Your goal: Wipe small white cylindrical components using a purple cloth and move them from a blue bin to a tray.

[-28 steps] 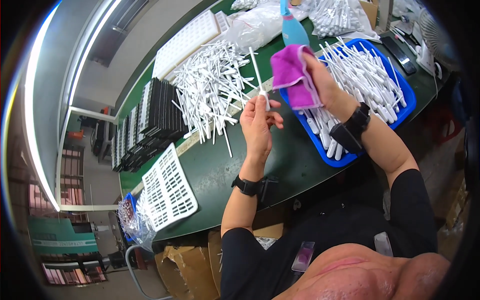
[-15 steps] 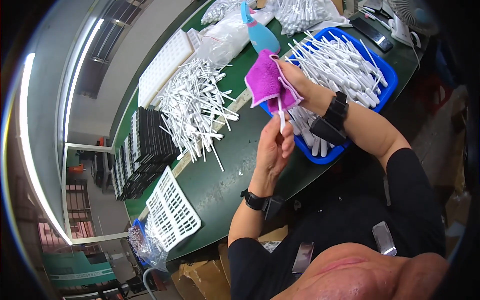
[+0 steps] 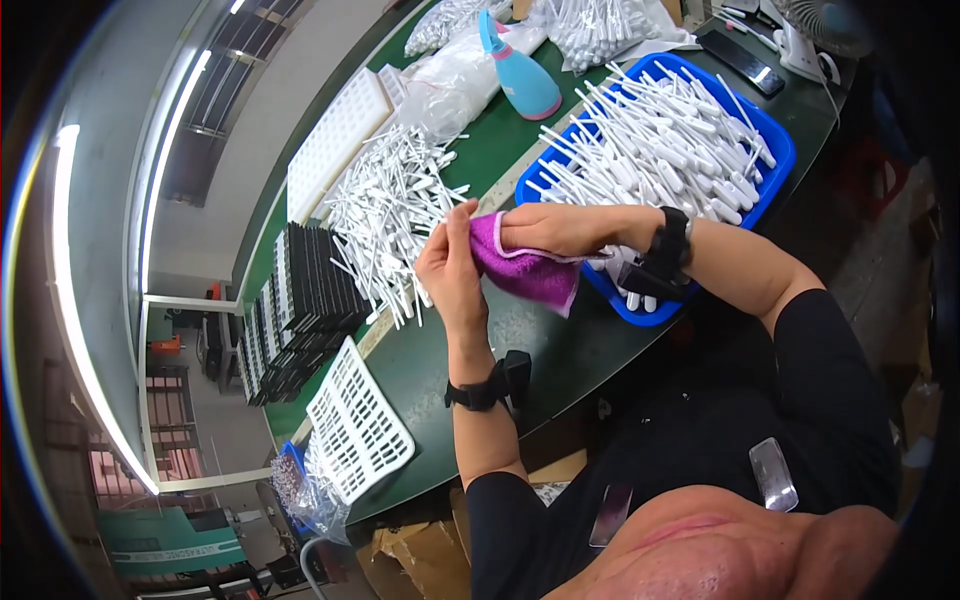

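Above the green counter (image 3: 560, 350), both hands meet at a purple cloth (image 3: 525, 270).
Right hand (image 3: 560, 228) grips it; left hand (image 3: 452, 268) curls closed against its edge.

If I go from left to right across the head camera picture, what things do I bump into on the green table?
Black trays stack → white grid tray → loose pile of white sticks → left hand → purple cloth → right hand → blue bin of white sticks.
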Demonstrator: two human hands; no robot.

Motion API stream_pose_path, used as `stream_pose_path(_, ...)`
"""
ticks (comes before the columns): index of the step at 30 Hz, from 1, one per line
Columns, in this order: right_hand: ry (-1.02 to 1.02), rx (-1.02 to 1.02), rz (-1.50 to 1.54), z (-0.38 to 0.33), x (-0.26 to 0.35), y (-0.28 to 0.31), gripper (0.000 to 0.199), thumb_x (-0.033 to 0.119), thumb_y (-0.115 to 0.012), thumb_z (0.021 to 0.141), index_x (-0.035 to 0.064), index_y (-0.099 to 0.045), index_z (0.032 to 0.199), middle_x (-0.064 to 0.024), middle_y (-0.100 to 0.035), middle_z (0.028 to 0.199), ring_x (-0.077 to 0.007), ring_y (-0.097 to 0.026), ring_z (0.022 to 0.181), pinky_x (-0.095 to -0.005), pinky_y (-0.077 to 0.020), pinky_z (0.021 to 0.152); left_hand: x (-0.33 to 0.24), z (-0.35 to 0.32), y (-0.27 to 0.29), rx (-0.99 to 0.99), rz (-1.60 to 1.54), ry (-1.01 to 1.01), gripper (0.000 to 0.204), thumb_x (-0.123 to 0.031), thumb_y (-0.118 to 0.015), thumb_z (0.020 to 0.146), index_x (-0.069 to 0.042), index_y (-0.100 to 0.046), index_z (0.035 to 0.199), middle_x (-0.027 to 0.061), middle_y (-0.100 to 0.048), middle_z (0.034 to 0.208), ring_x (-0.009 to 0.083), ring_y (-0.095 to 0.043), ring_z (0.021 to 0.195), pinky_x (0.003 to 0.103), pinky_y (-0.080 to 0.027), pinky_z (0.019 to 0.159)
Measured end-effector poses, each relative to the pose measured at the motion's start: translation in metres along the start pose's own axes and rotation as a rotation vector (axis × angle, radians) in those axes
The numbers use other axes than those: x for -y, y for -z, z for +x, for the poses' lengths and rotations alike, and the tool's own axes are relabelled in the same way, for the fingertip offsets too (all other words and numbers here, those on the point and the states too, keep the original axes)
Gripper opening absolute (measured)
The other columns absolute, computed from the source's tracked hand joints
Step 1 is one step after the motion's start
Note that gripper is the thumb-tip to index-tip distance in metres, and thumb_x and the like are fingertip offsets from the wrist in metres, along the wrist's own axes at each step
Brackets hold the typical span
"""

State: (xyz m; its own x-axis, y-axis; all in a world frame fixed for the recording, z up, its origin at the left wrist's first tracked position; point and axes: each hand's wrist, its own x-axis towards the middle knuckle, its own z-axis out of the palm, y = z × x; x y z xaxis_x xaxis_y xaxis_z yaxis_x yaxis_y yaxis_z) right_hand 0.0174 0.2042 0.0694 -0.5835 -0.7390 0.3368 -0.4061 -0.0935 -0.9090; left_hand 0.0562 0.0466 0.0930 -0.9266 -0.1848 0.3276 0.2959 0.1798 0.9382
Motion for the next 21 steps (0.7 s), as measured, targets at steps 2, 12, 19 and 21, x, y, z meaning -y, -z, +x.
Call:
stream_pose_path(2,-0.120,0.041,0.231,-0.006,0.002,-0.001,0.028,0.028,-0.040,0.092,0.0047,-0.055,0.097,-0.0022,-0.055,0.084,-0.0099,-0.049,0.075,-0.0223,-0.0392,0.068,-0.002,-0.007,-0.008,-0.029,-0.254,0.089,0.027,-0.022,-0.051,0.091,0.000,-0.061,0.077,-0.0065,-0.040,0.052,0.0010,-0.028,0.043,0.018,-0.019,0.040)
stream_pose_path(12,-0.102,0.007,0.382,-0.010,-0.002,0.023,0.030,0.027,-0.040,0.094,0.0019,-0.055,0.098,-0.0004,-0.056,0.086,-0.0078,-0.047,0.076,-0.0218,-0.0390,0.069,-0.014,0.003,-0.026,-0.295,-0.357,-0.012,0.028,-0.030,-0.049,0.092,-0.003,-0.053,0.087,-0.0065,-0.034,0.050,0.0019,-0.028,0.041,0.017,-0.021,0.038)
stream_pose_path(19,-0.051,-0.485,0.899,-0.012,-0.001,0.039,0.033,0.032,-0.038,0.094,0.0031,-0.055,0.092,-0.0012,-0.058,0.085,-0.0103,-0.052,0.079,-0.0240,-0.0427,0.069,-0.028,-0.012,-0.069,-0.393,-0.358,-0.166,0.026,-0.031,-0.048,0.092,-0.006,-0.050,0.093,-0.0055,-0.040,0.057,0.0026,-0.034,0.045,0.016,-0.028,0.039)
stream_pose_path(21,-0.024,-0.510,0.936,-0.018,0.005,0.048,0.034,0.033,-0.038,0.094,0.0029,-0.055,0.094,-0.0025,-0.058,0.089,-0.0110,-0.053,0.082,-0.0249,-0.0435,0.071,-0.022,-0.008,-0.074,-0.335,-0.535,-0.105,0.024,-0.030,-0.049,0.091,-0.006,-0.048,0.096,-0.0038,-0.046,0.064,0.0029,-0.039,0.050,0.015,-0.031,0.040)
